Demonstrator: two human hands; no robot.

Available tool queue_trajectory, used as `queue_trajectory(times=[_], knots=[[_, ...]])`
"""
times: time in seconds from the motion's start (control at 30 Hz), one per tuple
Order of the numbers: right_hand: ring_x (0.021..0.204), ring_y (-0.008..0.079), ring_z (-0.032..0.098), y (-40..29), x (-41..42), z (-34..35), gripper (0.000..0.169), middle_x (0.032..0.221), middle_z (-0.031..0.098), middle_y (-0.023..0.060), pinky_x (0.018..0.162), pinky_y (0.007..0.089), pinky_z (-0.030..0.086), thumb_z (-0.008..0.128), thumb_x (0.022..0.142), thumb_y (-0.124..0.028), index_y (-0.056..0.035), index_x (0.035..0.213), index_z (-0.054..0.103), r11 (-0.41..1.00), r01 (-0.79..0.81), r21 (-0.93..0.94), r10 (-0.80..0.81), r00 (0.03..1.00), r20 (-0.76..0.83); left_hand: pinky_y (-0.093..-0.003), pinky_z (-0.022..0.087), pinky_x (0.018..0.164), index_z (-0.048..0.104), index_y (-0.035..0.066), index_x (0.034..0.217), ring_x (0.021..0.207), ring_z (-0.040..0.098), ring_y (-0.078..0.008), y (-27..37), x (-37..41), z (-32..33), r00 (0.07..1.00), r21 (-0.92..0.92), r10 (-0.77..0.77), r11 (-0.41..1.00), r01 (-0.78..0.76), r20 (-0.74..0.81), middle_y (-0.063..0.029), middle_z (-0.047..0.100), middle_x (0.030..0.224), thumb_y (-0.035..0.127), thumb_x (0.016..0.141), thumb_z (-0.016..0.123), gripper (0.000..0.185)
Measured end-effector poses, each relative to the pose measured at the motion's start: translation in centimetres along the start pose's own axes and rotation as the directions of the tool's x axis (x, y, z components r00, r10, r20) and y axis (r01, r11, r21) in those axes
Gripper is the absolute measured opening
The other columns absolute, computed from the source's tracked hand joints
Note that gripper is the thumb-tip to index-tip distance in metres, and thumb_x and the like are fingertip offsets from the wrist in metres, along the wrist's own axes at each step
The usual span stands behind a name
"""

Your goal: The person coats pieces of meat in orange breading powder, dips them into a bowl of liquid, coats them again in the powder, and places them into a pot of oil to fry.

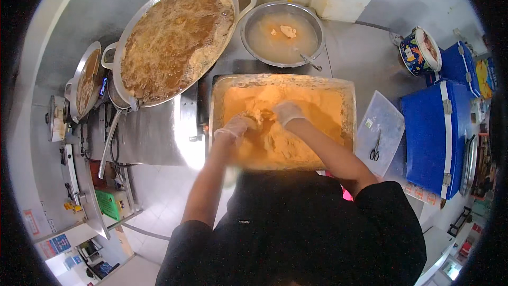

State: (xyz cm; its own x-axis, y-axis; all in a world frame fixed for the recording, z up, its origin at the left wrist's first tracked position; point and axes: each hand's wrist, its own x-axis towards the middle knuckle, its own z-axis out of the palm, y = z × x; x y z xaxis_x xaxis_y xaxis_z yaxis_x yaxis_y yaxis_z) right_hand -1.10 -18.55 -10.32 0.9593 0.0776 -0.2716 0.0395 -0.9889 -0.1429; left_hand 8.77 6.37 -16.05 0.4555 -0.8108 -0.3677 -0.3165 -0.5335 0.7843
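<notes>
Both my hands wear thin clear gloves and are down in a rectangular metal tray (349, 119) of orange breading flour. My left hand (238, 126) is at the tray's left side, against a breaded piece of food (256, 117); its fingers are partly hidden, so its grip is unclear. Just right of that piece, my right hand (287, 112) reaches into the flour, fingertips hard to make out. More coated lumps (279, 137) lie in the flour between my forearms. Beyond the tray stands a steel bowl (282, 63) of cloudy liquid, with pale orange bits and a metal utensil handle (311, 62).
A large two-handled pan (174, 43) of bubbling oil stands back left, a smaller pan (85, 81) beyond it. Scissors (375, 149) lie on a translucent plastic lid or board (381, 127) right of the tray. Further right are a blue cooler box (426, 139) and a patterned pot (412, 53).
</notes>
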Motion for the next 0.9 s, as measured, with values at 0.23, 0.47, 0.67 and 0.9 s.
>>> queue_trajectory(times=[0.23,0.47,0.67,0.9], knots=[[0.115,0.0347,0.063,4.9,-5.3,-6.5,0.031,0.127,0.064,0.0189,0.096,0.0415,0.052,0.068,0.091,-0.012,-0.0106,0.122,0.065,0.625,-0.368,0.688,0.298,0.928,0.225,-0.0338,0.053,0.077,0.071,0.008,0.105,0.090,0.066,-0.0178,7.0,1.7,1.2,0.980,-0.359,-0.183,0.922,0.144,-0.077,-0.0063,0.072,0.100,0.032,0.081,0.077,0.035],[0.107,0.0280,0.064,3.7,-6.0,-3.1,0.028,0.122,0.065,0.0137,0.093,0.0371,0.052,0.066,0.094,-0.017,-0.0101,0.120,0.066,0.991,-0.119,0.065,0.113,0.989,0.095,-0.0408,0.052,0.087,0.068,0.005,0.112,0.096,0.067,-0.0285,9.5,3.2,4.0,0.957,0.302,0.164,0.949,-0.086,-0.240,-0.0170,0.071,0.102,0.038,0.077,0.078,0.050],[0.108,0.0231,0.063,6.6,-6.5,1.8,0.036,0.124,0.065,0.0110,0.098,0.0353,0.050,0.066,0.091,-0.013,-0.0095,0.126,0.063,0.733,-0.212,0.647,0.180,0.977,0.116,-0.0391,0.052,0.084,0.068,0.006,0.115,0.094,0.067,-0.0266,7.3,4.1,3.5,0.953,-0.056,-0.077,0.996,0.063,-0.294,-0.0131,0.072,0.103,0.026,0.085,0.073,0.037],[0.108,0.0223,0.066,5.2,-6.7,-7.0,0.042,0.127,0.067,0.0128,0.094,0.0352,0.052,0.065,0.091,-0.014,-0.0085,0.132,0.063,0.608,-0.302,0.734,0.182,0.953,0.242,-0.0343,0.052,0.081,0.068,0.004,0.111,0.092,0.065,-0.0197,15.7,2.5,1.2,0.998,-0.476,0.029,0.878,-0.049,-0.051,-0.0094,0.071,0.101,0.022,0.085,0.075,0.031]])
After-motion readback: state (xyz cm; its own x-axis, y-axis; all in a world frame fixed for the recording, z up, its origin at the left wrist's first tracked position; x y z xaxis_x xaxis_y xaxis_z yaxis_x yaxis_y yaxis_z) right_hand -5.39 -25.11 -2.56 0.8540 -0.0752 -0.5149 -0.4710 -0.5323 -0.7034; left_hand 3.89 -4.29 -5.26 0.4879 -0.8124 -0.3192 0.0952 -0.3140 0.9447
